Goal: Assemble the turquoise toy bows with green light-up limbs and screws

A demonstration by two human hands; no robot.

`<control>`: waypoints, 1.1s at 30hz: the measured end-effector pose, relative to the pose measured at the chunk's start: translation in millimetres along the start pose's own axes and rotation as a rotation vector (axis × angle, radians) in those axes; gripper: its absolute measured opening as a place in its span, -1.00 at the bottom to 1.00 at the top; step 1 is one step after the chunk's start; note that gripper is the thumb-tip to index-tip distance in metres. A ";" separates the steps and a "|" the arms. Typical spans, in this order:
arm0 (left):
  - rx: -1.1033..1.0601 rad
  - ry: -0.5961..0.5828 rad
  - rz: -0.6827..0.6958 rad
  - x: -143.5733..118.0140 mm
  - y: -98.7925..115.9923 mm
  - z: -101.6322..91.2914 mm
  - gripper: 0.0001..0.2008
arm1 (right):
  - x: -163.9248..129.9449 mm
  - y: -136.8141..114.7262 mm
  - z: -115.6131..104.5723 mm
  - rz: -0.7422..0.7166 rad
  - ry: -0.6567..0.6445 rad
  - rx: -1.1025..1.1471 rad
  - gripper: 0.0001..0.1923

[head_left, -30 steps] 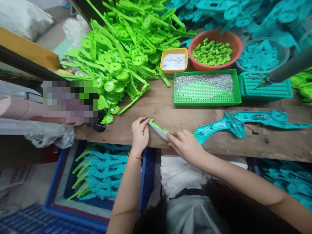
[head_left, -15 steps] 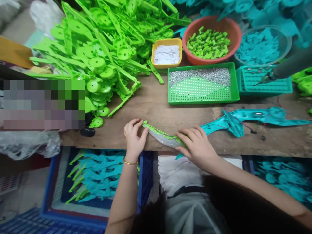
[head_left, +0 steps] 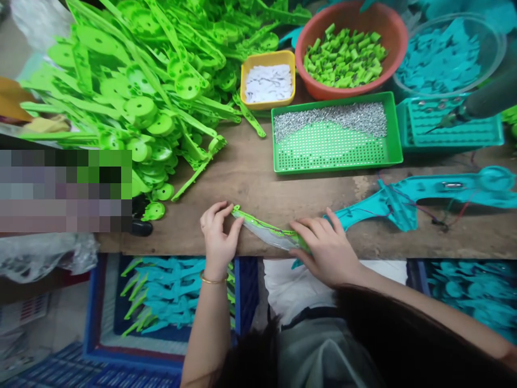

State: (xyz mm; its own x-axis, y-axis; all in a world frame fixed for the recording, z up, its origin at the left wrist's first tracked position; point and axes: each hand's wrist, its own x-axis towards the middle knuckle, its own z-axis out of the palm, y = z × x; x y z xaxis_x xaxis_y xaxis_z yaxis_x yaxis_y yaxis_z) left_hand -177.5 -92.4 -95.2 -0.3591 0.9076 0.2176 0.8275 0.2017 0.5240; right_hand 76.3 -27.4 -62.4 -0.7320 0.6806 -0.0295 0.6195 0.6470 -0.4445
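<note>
My left hand (head_left: 220,234) pinches the far left tip of a curved plastic blade piece (head_left: 266,234), bright green along its upper edge and translucent below. My right hand (head_left: 325,245) grips its right end, fingers over the top and thumb beneath, hiding that end. A teal plastic toy body (head_left: 428,194) lies on the bench to the right, with thin wires and a small metal part in it. Its left end runs under my right hand; whether it joins the blade piece I cannot tell. A small teal tip pokes out below that hand.
Green plastic parts (head_left: 141,110) are heaped at left. Along the back stand a yellow tray (head_left: 242,81), a red bowl (head_left: 301,59) and a green screw tray (head_left: 337,170). A screwdriver (head_left: 464,113) hangs at right. A blue crate (head_left: 91,323) with teal parts sits below the bench edge.
The camera view has shifted slightly closer to the bench. Both hands keep their hold on the blade piece, which stays in nearly the same place.
</note>
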 end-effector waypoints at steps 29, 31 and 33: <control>0.165 0.497 -0.189 88.3 -57.6 -68.7 -0.72 | 1.8 13.1 -10.4 -0.133 0.011 -0.023 -0.61; 0.203 0.511 -0.142 111.8 -43.8 -70.7 -0.74 | 1.0 12.2 -11.4 -0.132 0.044 -0.012 -0.63; 0.232 0.509 -0.127 137.6 -30.0 -69.3 -0.70 | -0.1 11.2 -12.4 -0.141 0.075 0.001 -0.65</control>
State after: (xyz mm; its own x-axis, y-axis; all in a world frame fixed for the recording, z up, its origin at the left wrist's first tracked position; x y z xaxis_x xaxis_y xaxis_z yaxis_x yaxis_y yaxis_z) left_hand -281.7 0.9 -23.9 -0.5768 0.5907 0.5642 0.8168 0.4248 0.3903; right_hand 86.8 -16.0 -56.2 -0.7888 0.6065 0.1000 0.5114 0.7378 -0.4405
